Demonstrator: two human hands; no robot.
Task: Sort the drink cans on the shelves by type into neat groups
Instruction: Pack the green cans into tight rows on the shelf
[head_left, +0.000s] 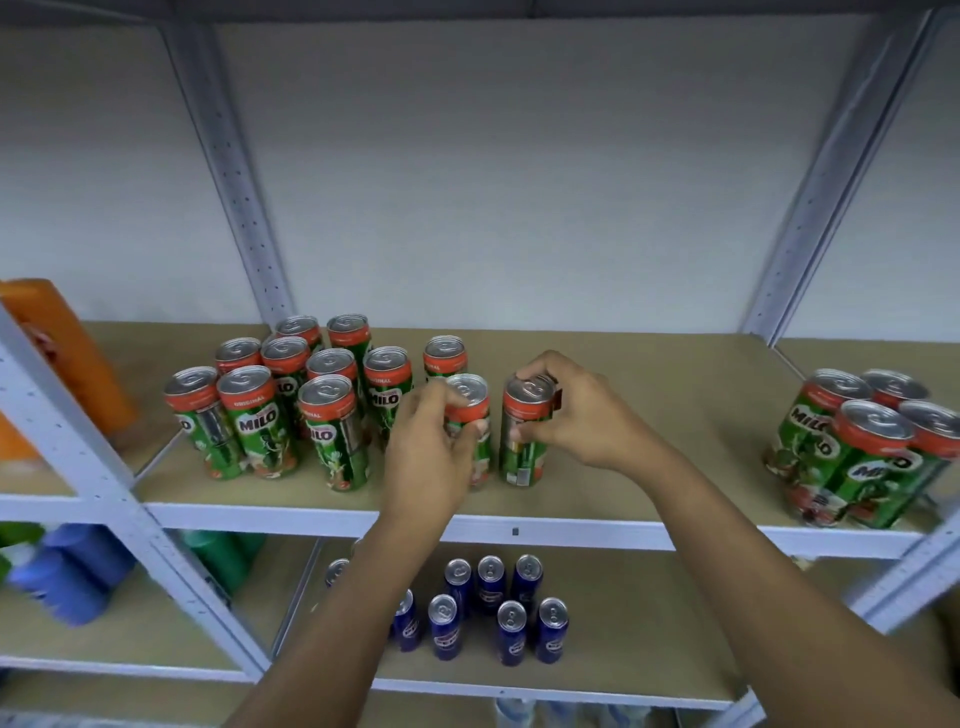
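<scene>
From the head view, both hands reach onto the upper shelf, each wrapped round one upright green Milo can. The left hand curls its fingers round the can beside it, thumb pressing the near side; the right hand grips the neighbouring can from above and the side, fingertips over its rim. The two held cans stand just apart, between the hands, probably so they can be slid together toward the main Milo cluster immediately left of the left hand, which already forms a loose block. A smaller Milo group stands well to the right of the right hand, apart from the rest, and by the task likely needs joining up. Below the forearms, on the lower shelf, blue cans stand in their own group, kept separate by type.
</scene>
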